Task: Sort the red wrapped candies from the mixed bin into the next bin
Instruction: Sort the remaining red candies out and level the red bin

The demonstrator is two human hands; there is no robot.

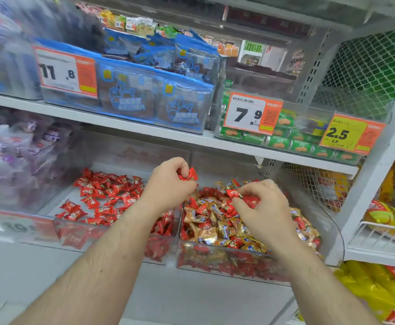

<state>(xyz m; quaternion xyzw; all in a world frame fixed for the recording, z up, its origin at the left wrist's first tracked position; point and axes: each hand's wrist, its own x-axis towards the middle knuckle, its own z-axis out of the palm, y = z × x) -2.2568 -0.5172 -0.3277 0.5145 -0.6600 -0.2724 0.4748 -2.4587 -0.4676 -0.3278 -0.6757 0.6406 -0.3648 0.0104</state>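
head | left hand (168, 184) curls round red candies (188, 174), raised over divider | right hand (259, 207) pinches red candy (235, 194) atop mixed bin (332, 231) | red bin (58, 225) left of both grips | white shop shelf (145, 130) above, price tags 11.8, 7.9, 2.5

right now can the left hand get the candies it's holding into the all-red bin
Probably yes. The left hand grips red candies just above the divider, the open-topped red bin lies right beside it, and nothing stands between; the right hand is over the mixed bin.
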